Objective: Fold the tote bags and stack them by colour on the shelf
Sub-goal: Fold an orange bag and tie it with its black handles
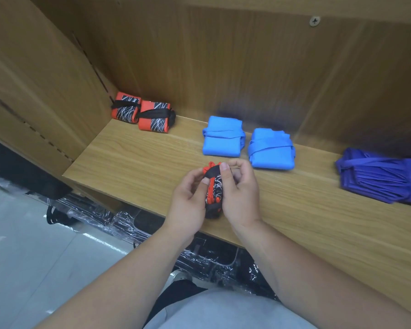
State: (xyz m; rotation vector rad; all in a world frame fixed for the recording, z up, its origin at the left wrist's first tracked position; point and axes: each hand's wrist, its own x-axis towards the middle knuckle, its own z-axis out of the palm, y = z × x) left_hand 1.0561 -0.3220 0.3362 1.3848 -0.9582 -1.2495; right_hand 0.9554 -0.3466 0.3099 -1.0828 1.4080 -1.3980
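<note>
A folded red-and-black tote bag (pixel 213 189) is held upright over the front part of the wooden shelf (pixel 138 162). My left hand (pixel 188 200) grips its left side with curled fingers. My right hand (pixel 240 188) grips its right side, and its thumb presses the black strap at the top. Two folded red-and-black bags (pixel 126 110) (pixel 155 117) lie side by side in the back left corner. Two folded light blue bags (pixel 223 136) (pixel 272 148) lie in the middle. A folded purple bag (pixel 380 176) lies at the right.
The shelf's wooden side wall (pixel 45 91) rises at the left and its back panel (pixel 247 67) behind the bags. Below the shelf's front edge, plastic-wrapped dark items (pixel 105 217) lie on a pale floor (pixel 22 257).
</note>
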